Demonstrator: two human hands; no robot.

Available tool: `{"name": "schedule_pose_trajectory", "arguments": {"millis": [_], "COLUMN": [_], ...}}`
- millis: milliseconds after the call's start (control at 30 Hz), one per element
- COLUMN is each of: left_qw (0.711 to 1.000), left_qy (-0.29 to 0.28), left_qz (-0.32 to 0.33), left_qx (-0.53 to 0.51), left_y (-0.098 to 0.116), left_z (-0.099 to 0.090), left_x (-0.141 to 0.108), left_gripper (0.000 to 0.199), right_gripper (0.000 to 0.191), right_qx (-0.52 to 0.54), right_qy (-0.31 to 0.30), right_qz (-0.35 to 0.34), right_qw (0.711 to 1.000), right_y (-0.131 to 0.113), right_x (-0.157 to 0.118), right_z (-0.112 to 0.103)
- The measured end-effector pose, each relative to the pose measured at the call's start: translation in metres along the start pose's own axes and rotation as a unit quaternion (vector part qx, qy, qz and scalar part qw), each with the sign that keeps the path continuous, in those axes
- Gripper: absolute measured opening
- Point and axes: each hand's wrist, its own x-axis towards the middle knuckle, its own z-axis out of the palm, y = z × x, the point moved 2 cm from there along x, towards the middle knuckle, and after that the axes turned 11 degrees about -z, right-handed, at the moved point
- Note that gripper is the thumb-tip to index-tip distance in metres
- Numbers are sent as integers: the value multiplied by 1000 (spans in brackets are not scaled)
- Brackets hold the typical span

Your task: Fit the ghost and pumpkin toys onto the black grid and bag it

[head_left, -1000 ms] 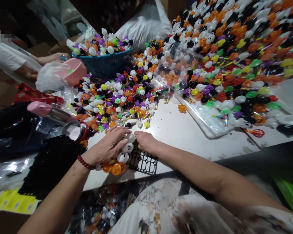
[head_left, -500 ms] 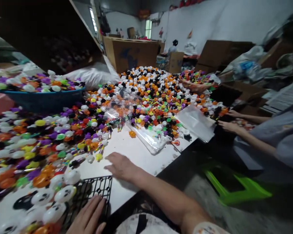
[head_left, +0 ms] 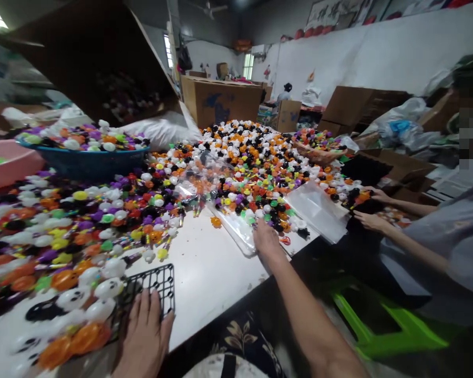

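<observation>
My left hand [head_left: 144, 325] lies open with fingers stretched over a black plastic grid [head_left: 166, 281] on the white tabletop [head_left: 205, 262]. Left of it is a cluster of white ghost-face pieces [head_left: 102, 308] and orange pumpkin pieces [head_left: 89, 336]. My right hand [head_left: 267, 242] reaches forward to the right end of a stack of clear plastic bags [head_left: 234, 228], beside small Halloween toys. Its fingertips are hidden, so I cannot see whether they grip anything. Red-handled scissors [head_left: 285, 240] lie just right of this hand.
A large heap of small colourful toys [head_left: 240, 152] covers the table's far side. A blue basin [head_left: 90, 163] and a pink basin [head_left: 11, 168] stand left. More clear bags [head_left: 319, 210] lie right. A co-worker's hands [head_left: 372, 220] handle toys there. A green stool [head_left: 394, 336] stands below.
My right hand has moved forward and right, from bare tabletop to the end of the clear bags. My left hand stays on the grid, its fingers now fuller in view. The camera view has shifted.
</observation>
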Motion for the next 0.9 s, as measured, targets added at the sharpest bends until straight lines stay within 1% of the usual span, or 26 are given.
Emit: {"name": "schedule_pose_trajectory", "arguments": {"millis": [67, 100, 133, 200, 233, 300, 367, 433, 533, 633, 733, 900], "left_qw": [999, 997, 996, 993, 993, 994, 996, 997, 997, 997, 996, 994], "left_qy": [4, -2, -12, -37, -43, -44, -30, -7, 24, 32, 23, 16], "left_qz": [-45, -61, -76, -91, -94, -91, -83, -77, -71, -73, -85, -102], "left_qx": [27, 41, 52, 60, 58, 41, 13, -9, -18, -5, 18, 39], "left_y": [7, 10, 13, 17, 19, 23, 28, 32, 36, 35, 32, 29], "left_z": [2, 3, 2, 0, -3, -10, -20, -31, -46, -54, -56, -52], "left_x": [9, 13, 15, 19, 19, 19, 17, 13, 1, -13, -22, -25], "left_gripper": [64, 63, 62, 61, 62, 62, 60, 56, 48, 44, 44, 43], "right_gripper": [33, 34, 35, 38, 39, 38, 34, 32, 33, 33, 31, 32], "right_qx": [130, 211, 292, 435, 489, 564, 600, 611, 619, 626, 616, 585], "right_qy": [28, 31, 23, -22, -51, -104, -147, -181, -230, -259, -277, -301], "right_qz": [2, -8, -16, -20, -19, -17, -30, -47, -74, -90, -102, -119], "right_qw": [991, 977, 956, 900, 871, 819, 786, 769, 748, 730, 730, 744], "right_y": [-13, -22, -32, -55, -68, -93, -115, -133, -154, -168, -177, -183], "right_x": [-4, -7, -12, -23, -30, -43, -57, -69, -86, -99, -109, -117], "right_z": [5, 10, 15, 27, 34, 45, 54, 62, 72, 79, 80, 83]}}
